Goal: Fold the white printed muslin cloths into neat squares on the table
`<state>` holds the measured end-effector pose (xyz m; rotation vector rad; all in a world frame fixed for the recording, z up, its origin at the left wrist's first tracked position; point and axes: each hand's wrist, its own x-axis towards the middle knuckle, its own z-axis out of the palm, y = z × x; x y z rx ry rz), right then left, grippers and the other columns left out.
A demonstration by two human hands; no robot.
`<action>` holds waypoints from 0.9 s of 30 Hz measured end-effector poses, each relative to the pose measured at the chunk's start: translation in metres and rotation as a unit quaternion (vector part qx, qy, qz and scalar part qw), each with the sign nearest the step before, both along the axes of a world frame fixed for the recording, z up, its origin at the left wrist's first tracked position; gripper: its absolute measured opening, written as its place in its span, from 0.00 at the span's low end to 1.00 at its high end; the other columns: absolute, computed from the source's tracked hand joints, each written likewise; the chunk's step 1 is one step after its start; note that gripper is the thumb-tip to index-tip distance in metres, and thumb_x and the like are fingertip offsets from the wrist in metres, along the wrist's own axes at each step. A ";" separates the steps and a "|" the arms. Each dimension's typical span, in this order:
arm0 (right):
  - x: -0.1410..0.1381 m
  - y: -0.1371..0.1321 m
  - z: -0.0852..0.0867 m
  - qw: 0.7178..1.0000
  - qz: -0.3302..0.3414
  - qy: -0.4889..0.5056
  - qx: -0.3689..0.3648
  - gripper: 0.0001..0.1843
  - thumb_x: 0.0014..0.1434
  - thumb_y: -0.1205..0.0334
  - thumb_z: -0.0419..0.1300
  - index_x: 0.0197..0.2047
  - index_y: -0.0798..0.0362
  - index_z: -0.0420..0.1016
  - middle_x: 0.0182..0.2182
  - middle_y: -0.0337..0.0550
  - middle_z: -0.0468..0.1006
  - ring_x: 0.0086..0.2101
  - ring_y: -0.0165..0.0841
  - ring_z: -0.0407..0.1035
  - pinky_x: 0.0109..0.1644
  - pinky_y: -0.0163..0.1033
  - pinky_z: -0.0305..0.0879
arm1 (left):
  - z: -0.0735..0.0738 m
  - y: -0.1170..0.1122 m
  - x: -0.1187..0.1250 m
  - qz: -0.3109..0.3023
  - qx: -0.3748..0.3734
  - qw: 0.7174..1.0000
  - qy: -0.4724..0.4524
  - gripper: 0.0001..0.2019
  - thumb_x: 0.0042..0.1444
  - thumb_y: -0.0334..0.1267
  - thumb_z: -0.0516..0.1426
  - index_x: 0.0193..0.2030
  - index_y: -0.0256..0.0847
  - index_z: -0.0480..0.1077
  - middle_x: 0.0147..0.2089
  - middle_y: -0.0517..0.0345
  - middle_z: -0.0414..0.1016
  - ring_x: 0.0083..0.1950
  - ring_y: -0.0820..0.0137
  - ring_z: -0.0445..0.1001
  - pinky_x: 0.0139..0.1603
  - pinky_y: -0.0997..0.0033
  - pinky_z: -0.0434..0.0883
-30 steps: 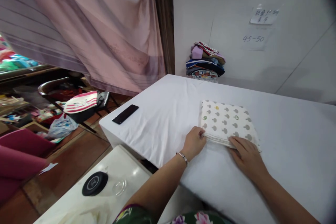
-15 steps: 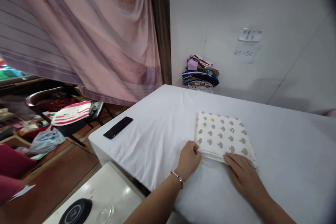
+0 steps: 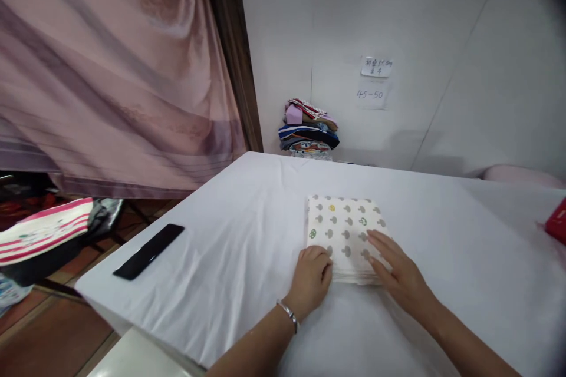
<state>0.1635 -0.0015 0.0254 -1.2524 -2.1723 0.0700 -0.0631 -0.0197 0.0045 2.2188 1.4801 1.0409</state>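
Observation:
A folded white cloth (image 3: 342,230) with grey mushroom prints and a few yellow and green ones lies flat on the white-covered table (image 3: 230,247). Its stacked layers show along the near edge. My left hand (image 3: 312,280), with a silver bracelet at the wrist, has its fingers curled on the cloth's near left corner. Over the right side of the cloth is my right hand (image 3: 400,274), fingers stretched out and thumb apart; the fingertips are on or just above the cloth.
A black phone-like slab (image 3: 149,251) lies near the table's left edge. Beyond the far edge rises a pile of folded fabrics (image 3: 308,129) against the wall. Pink curtain (image 3: 132,70) hangs at left, above a chair with a striped cloth (image 3: 48,230). Something red (image 3: 557,222) shows at right.
The view has swung to the right. My right hand has moved from the near edge up over the cloth's right side, while my left hand stays at the near left corner.

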 end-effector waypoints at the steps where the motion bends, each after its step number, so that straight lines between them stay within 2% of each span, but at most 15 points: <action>1: 0.003 0.008 -0.003 1.000 -0.013 -0.018 0.002 0.25 0.61 0.55 0.50 0.61 0.50 0.57 0.60 0.48 0.59 0.59 0.40 0.53 0.57 0.50 0.60 | -0.001 -0.001 0.000 -0.001 0.000 1.000 -0.007 0.08 0.51 0.25 0.52 0.32 0.41 0.67 0.38 0.58 0.70 0.43 0.68 0.67 0.48 0.63 0.63; 5: 0.016 0.027 -0.033 0.992 -0.066 -0.094 -0.053 0.29 0.61 0.49 0.47 0.61 0.53 0.56 0.60 0.51 0.57 0.59 0.45 0.50 0.56 0.58 0.57 | 0.003 -0.005 -0.002 -0.005 -0.008 0.999 -0.032 0.09 0.52 0.25 0.52 0.33 0.42 0.69 0.39 0.58 0.70 0.45 0.68 0.67 0.49 0.63 0.63; 7: 0.020 0.028 -0.047 0.987 -0.084 -0.089 -0.102 0.29 0.61 0.48 0.44 0.62 0.52 0.55 0.62 0.48 0.54 0.61 0.44 0.46 0.59 0.58 0.52 | 0.006 -0.006 -0.003 -0.007 -0.023 0.999 -0.043 0.09 0.51 0.26 0.52 0.33 0.43 0.70 0.39 0.58 0.70 0.44 0.69 0.67 0.49 0.63 0.63; 9: 0.023 0.025 -0.051 0.985 -0.081 -0.048 -0.146 0.30 0.61 0.47 0.44 0.62 0.51 0.55 0.63 0.45 0.51 0.62 0.42 0.42 0.61 0.56 0.48 | 0.008 -0.004 -0.004 -0.003 -0.048 0.997 -0.066 0.08 0.50 0.27 0.53 0.31 0.42 0.70 0.39 0.58 0.70 0.44 0.69 0.67 0.49 0.64 0.63; 12: 0.028 0.023 -0.046 0.977 -0.074 0.053 -0.194 0.29 0.60 0.46 0.44 0.61 0.50 0.59 0.63 0.41 0.51 0.62 0.39 0.41 0.63 0.50 0.46 | 0.009 0.005 -0.008 0.033 -0.081 0.988 -0.125 0.07 0.50 0.29 0.52 0.31 0.42 0.70 0.39 0.58 0.70 0.43 0.70 0.68 0.46 0.68 0.65; 17: 0.035 0.029 -0.038 0.941 -0.175 0.152 -0.246 0.31 0.54 0.44 0.51 0.59 0.47 0.62 0.63 0.40 0.50 0.60 0.44 0.46 0.60 0.49 0.54 | 0.005 0.024 -0.019 0.139 -0.155 0.962 -0.176 0.14 0.51 0.33 0.53 0.46 0.41 0.65 0.46 0.54 0.68 0.41 0.70 0.69 0.43 0.70 0.67; 19: 0.036 0.032 -0.037 0.926 -0.186 0.169 -0.281 0.33 0.52 0.45 0.53 0.60 0.47 0.61 0.62 0.42 0.52 0.59 0.44 0.49 0.58 0.48 0.56 | 0.007 0.028 -0.021 0.142 -0.195 0.953 -0.181 0.17 0.51 0.34 0.53 0.50 0.42 0.63 0.44 0.56 0.70 0.40 0.70 0.70 0.43 0.70 0.66; 22: 0.043 0.039 -0.033 0.912 -0.169 0.184 -0.325 0.35 0.50 0.48 0.55 0.61 0.48 0.59 0.59 0.43 0.60 0.56 0.44 0.56 0.56 0.47 0.59 | 0.010 0.028 -0.016 0.140 -0.233 0.943 -0.191 0.19 0.51 0.34 0.53 0.51 0.42 0.61 0.43 0.57 0.71 0.40 0.70 0.71 0.43 0.71 0.66; 25: 0.070 0.060 -0.029 0.909 -0.133 0.185 -0.349 0.36 0.47 0.51 0.57 0.60 0.49 0.61 0.55 0.44 0.67 0.51 0.45 0.64 0.52 0.46 0.64 | 0.009 0.018 0.003 0.134 -0.259 0.929 -0.226 0.19 0.49 0.34 0.55 0.50 0.41 0.61 0.42 0.56 0.71 0.39 0.71 0.70 0.41 0.72 0.66; 27: 0.098 0.084 -0.028 0.919 -0.118 0.164 -0.337 0.36 0.45 0.51 0.58 0.58 0.50 0.63 0.52 0.45 0.70 0.48 0.46 0.67 0.49 0.46 0.66 | 0.005 0.007 0.021 0.084 -0.294 0.918 -0.252 0.20 0.47 0.34 0.57 0.49 0.40 0.60 0.40 0.56 0.72 0.38 0.71 0.70 0.39 0.73 0.67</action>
